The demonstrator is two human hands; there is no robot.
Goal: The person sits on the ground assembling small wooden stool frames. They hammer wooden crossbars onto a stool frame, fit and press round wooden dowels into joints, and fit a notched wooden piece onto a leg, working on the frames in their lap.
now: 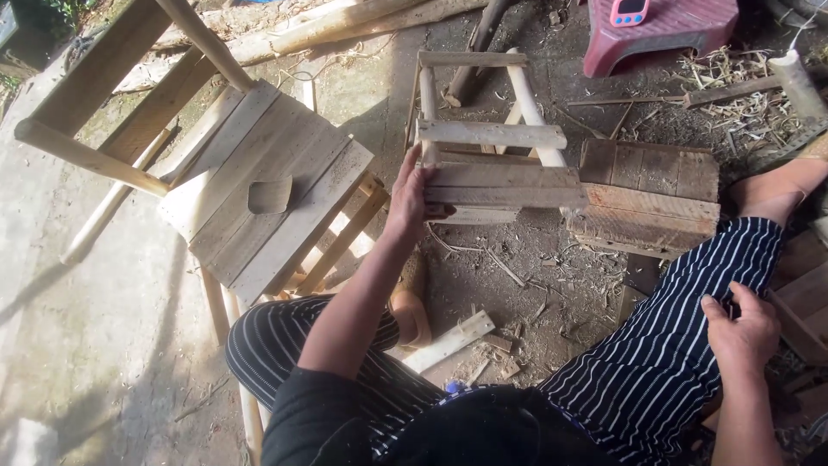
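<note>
My left hand (409, 200) grips the near left edge of a small unfinished wooden chair frame (496, 164) made of pale slats and round poles, which stands on the dirt ground in front of me. My right hand (740, 330) rests on my right knee, on striped trousers, fingers curled, holding nothing that I can see. A loose short plank (448, 342) lies on the ground between my legs.
A finished wooden chair (259, 185) stands at the left, with a scrap of sandpaper (270, 195) on its seat. A wooden block stool (651, 198) sits right of the frame. A pink plastic stool (660, 30) stands at the back. Poles, shavings and offcuts litter the ground.
</note>
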